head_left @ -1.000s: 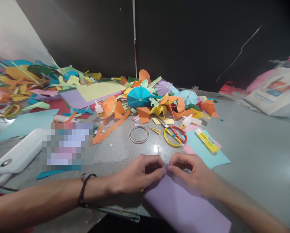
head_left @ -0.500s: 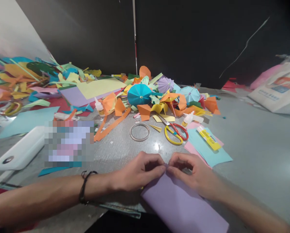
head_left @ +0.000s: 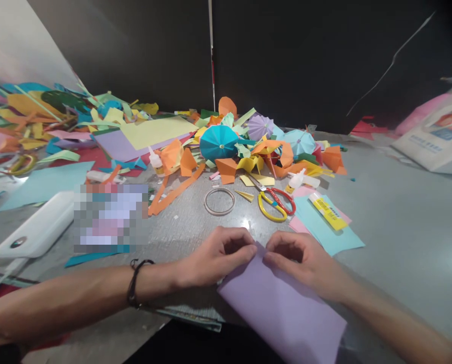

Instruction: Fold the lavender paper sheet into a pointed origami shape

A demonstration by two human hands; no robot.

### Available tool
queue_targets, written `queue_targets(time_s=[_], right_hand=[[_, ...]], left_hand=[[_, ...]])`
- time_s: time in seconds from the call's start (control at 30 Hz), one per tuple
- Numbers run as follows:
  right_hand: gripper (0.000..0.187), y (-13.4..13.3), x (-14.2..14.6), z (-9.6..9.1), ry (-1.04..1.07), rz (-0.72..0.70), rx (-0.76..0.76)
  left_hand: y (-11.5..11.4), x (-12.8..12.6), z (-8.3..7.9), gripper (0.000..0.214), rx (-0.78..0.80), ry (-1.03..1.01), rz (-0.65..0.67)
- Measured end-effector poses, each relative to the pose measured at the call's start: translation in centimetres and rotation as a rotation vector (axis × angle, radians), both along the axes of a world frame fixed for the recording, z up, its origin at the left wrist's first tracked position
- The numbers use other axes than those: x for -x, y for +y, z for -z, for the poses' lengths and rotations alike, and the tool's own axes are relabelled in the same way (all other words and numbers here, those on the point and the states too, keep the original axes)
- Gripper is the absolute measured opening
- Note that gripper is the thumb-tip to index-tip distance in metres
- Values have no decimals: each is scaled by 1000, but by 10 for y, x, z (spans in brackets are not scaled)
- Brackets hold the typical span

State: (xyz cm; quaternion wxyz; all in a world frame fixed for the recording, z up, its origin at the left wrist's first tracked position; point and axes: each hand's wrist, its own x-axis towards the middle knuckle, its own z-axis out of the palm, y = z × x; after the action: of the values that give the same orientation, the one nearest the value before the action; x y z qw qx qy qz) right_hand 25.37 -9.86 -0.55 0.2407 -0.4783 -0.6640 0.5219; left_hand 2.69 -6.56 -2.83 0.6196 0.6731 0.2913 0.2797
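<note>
The left hand (head_left: 218,255) and right hand (head_left: 303,260), both curled, pinch the top edge of a lilac paper sheet (head_left: 279,308) lying directly beneath them (red-and-yellow scissors (head_left: 273,203) sit just beyond the right hand).

1. Lilac paper sheet (head_left: 282,308): matt and smooth.
2. Scissors (head_left: 273,202): shiny metal blades, glossy red and yellow plastic handles.
3. Grey tabletop (head_left: 392,227): smooth, lightly scuffed, with a glossy sheen.

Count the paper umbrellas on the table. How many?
3. A teal umbrella sits at the front of the paper pile, a lilac umbrella behind it to the right, and a pale blue umbrella further right. More may be hidden in the pile.
</note>
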Motion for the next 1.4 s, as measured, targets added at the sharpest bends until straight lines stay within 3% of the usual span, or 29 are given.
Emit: queue_targets(time_s=[1.03,1.4], right_hand=[[31,2,-1,-1,37,-32,-7],[26,2,0,-1,36,-20,5]], left_hand=[[-1,0,2,32,-20,-28,-14],[-1,1,2,22,-59,-52,-4]])
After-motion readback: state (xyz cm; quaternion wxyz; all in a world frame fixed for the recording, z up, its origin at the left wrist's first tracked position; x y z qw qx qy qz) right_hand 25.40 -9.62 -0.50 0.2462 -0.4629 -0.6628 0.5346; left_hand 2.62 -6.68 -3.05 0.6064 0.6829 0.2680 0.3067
